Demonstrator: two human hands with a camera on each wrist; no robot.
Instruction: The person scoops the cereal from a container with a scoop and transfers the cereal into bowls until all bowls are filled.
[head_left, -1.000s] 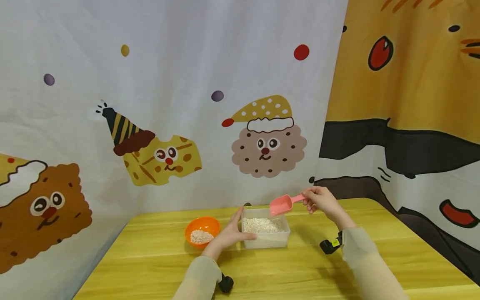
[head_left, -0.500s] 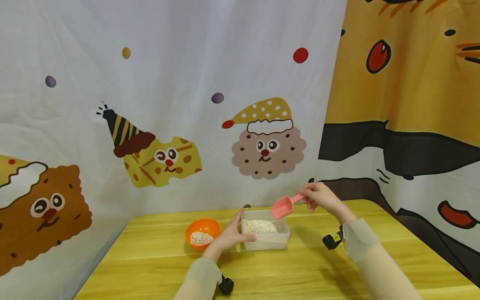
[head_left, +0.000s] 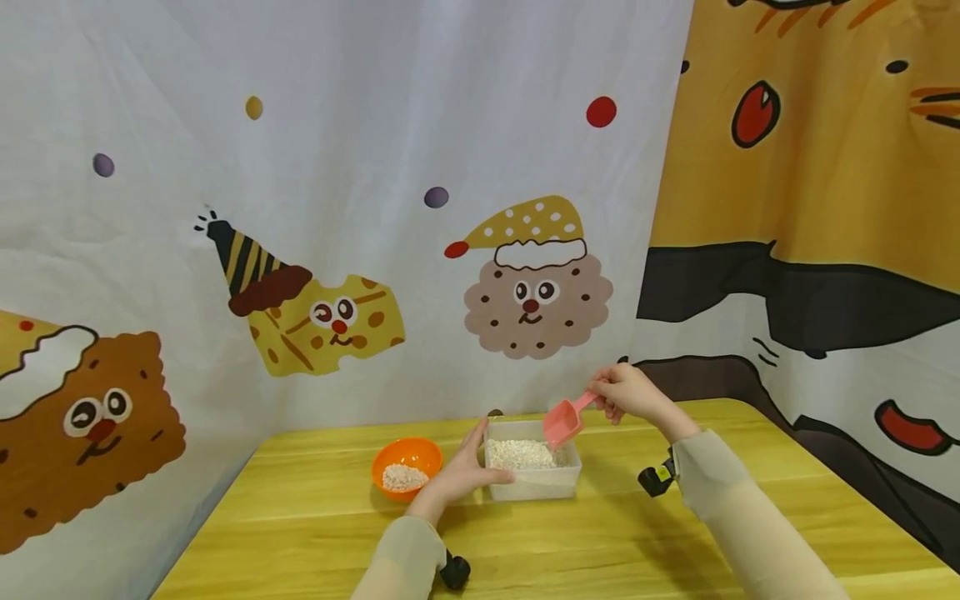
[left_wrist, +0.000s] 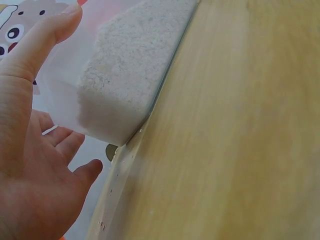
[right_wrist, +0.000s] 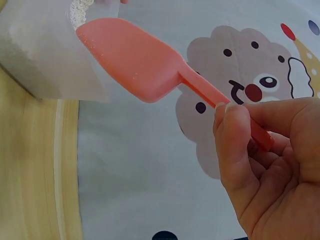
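Note:
A translucent white plastic container [head_left: 534, 487] full of pale, oat-like flakes [head_left: 517, 454] stands near the table's back edge. My left hand [head_left: 457, 475] holds its left end, thumb along the front wall and fingers on the left side. In the left wrist view, the lower fingers [left_wrist: 70, 145] spread loosely beyond the container's corner. My right hand [head_left: 630, 392] pinches the handle of a pink scoop [head_left: 562, 423] between thumb and fingers. The scoop tilts down to the left, its tip at the flakes by the right end. Only a few specks show on its underside.
Left of the container, an orange bowl [head_left: 386, 458] with a small heap of similar flakes [head_left: 403, 477] sits close to my left forearm. A printed cloth [head_left: 337, 400] hangs behind the wooden table [head_left: 315, 517]. Small black wrist cameras sit under both cuffs.
The scoop first drew slightly right, then tipped more steeply and dropped toward the flakes as my right hand shifted left. My left hand and the container stay in place.

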